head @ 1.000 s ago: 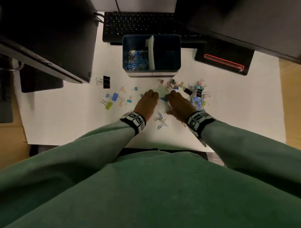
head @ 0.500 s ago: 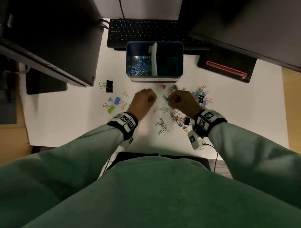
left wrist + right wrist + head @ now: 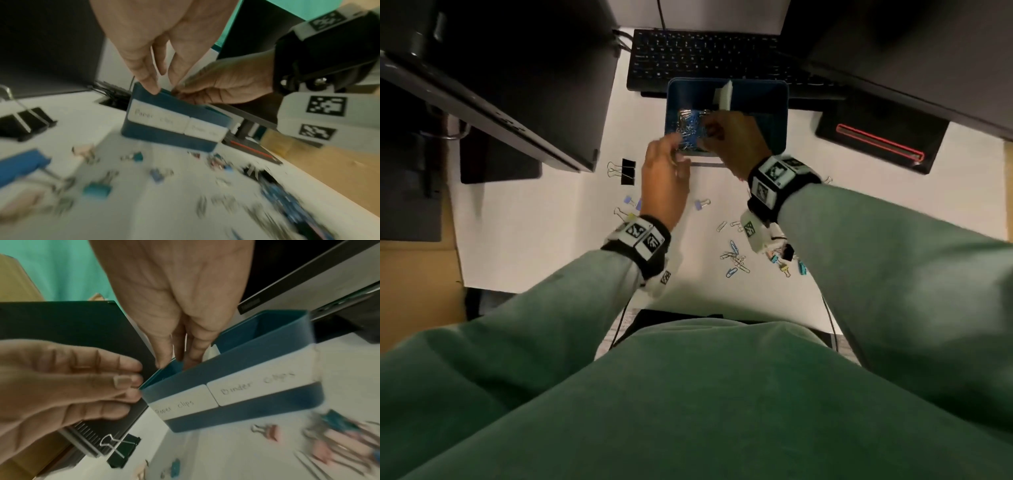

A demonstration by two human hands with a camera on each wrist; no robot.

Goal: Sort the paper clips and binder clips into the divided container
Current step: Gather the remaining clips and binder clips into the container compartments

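The blue divided container [image 3: 774, 113] stands in front of the keyboard, with a white divider [image 3: 724, 96] and labels "Paper clips" [image 3: 174, 407] and "Binder clips" [image 3: 257, 384]. Its left compartment holds a heap of paper clips [image 3: 688, 132]. My right hand [image 3: 707, 130] reaches over that compartment, fingertips bunched in a pinch [image 3: 180, 94], with a thin silver wire between them. My left hand [image 3: 676, 145] hovers at the container's front left corner, fingers straight [image 3: 152, 84], nothing visible in it. Loose paper clips [image 3: 734, 260] and small binder clips [image 3: 784, 260] lie on the table.
A large black binder clip [image 3: 627, 171] lies left of the container, with small coloured ones [image 3: 702, 204] nearer me. Dark laptops flank the white table [image 3: 534, 246] at left [image 3: 517, 85] and right [image 3: 911, 51]. A keyboard [image 3: 705, 58] sits behind the container, and a black device with a red stripe [image 3: 876, 140] to its right.
Both hands rose from the loose clips on the table and moved forward to the container's left compartment. The left hand's fingers have straightened.
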